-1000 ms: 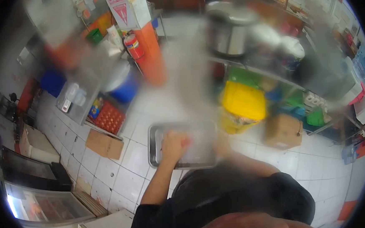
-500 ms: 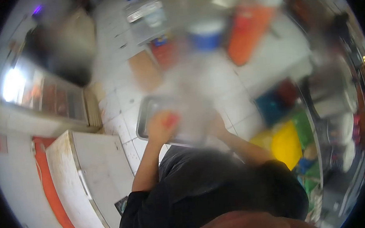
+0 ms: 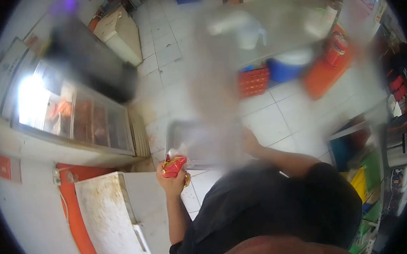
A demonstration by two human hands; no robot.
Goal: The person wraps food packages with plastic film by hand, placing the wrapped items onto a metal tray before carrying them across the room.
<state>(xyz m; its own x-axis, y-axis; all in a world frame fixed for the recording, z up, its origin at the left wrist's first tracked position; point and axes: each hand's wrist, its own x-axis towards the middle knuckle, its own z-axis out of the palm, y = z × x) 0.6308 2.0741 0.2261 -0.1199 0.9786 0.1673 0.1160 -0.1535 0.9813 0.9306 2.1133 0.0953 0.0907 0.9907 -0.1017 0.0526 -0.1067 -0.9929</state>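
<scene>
A grey metal tray (image 3: pixel 199 136) is held out in front of me at waist height, partly hidden by a blur on the lens. My left hand (image 3: pixel 173 180) is closed at the tray's near left corner, around a red and gold packet (image 3: pixel 174 167) with clear plastic at its top. My right hand (image 3: pixel 251 142) is at the tray's right side; its fingers are lost in the blur, so their grip cannot be made out.
A white chest (image 3: pixel 105 203) stands at the lower left, below a lit glass display case (image 3: pixel 95 115). Ahead on the tiled floor are a red crate (image 3: pixel 253 83), a blue tub (image 3: pixel 284 71) and an orange box (image 3: pixel 326 75). Shelving with green panels (image 3: pixel 373 205) is at the right.
The view has swung round, so the display case and white chest sit further right in the frame. The packet in my left hand now shows more clearly. The tray is still in front of me.
</scene>
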